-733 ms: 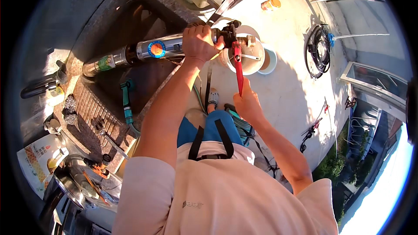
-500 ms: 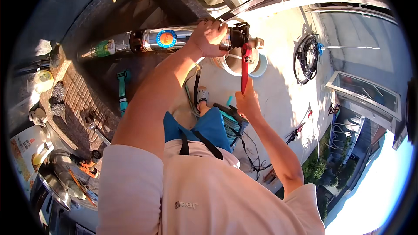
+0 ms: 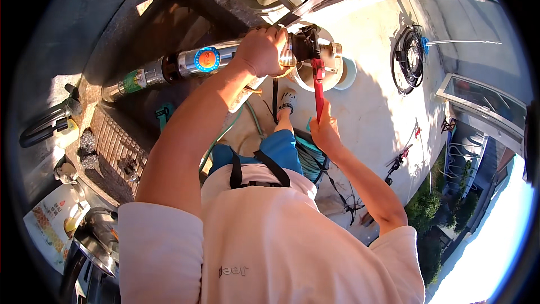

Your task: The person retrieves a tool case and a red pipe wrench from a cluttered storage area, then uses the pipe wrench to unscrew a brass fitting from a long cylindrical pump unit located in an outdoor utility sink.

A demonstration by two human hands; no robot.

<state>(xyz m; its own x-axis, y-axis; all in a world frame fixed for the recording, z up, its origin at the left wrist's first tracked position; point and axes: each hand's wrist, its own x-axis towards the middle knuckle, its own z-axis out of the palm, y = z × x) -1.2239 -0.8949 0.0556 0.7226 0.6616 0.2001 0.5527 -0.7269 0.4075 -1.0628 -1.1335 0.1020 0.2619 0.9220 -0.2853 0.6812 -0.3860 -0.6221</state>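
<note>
A long steel cylindrical pump (image 3: 185, 63) with a round blue-and-orange label lies sloping over the edge of a stone sink (image 3: 107, 135). My left hand (image 3: 261, 53) grips the cylinder near its threaded right end. A dark metal fitting (image 3: 307, 42) is at that end, with a short threaded piece sticking out to the right. The jaws of a red-handled wrench (image 3: 318, 84) are at the fitting; whether they grip it I cannot tell. My right hand (image 3: 326, 132) is closed round the lower end of the wrench handle. A white bucket (image 3: 306, 81) stands beneath the fitting.
A pale blue tub (image 3: 344, 79) sits behind the bucket. A black coiled hose (image 3: 408, 62) lies at the right, near an open window (image 3: 478, 101). A hose reel (image 3: 309, 157) is by my leg. Metal pots (image 3: 95, 247) and a white bag (image 3: 50, 222) are at lower left.
The wrench and my right hand have shifted slightly right and down in view. My left hand keeps its grip. My foot has shifted, and the view has swung a little.
</note>
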